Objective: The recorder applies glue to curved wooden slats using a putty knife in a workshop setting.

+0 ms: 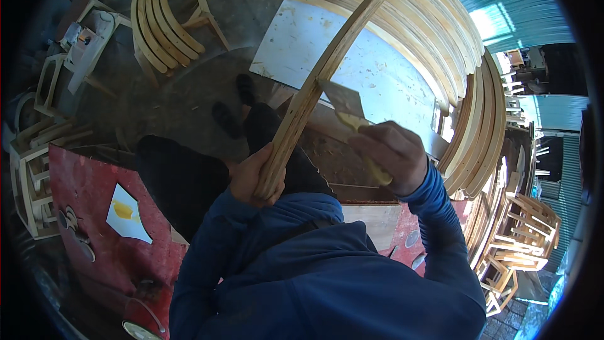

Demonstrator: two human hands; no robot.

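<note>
The left hand point(255, 176) is closed around the near end of a curved wooden strip point(302, 107), which slants up and away to the right, beyond the fingers. The right hand point(399, 154), to the right of the strip, is curled around a scraper point(344, 99) by its yellow handle (the blade's corner meets the strip's edge). More curved pieces point(434, 31) lie stacked beyond both hands.
</note>
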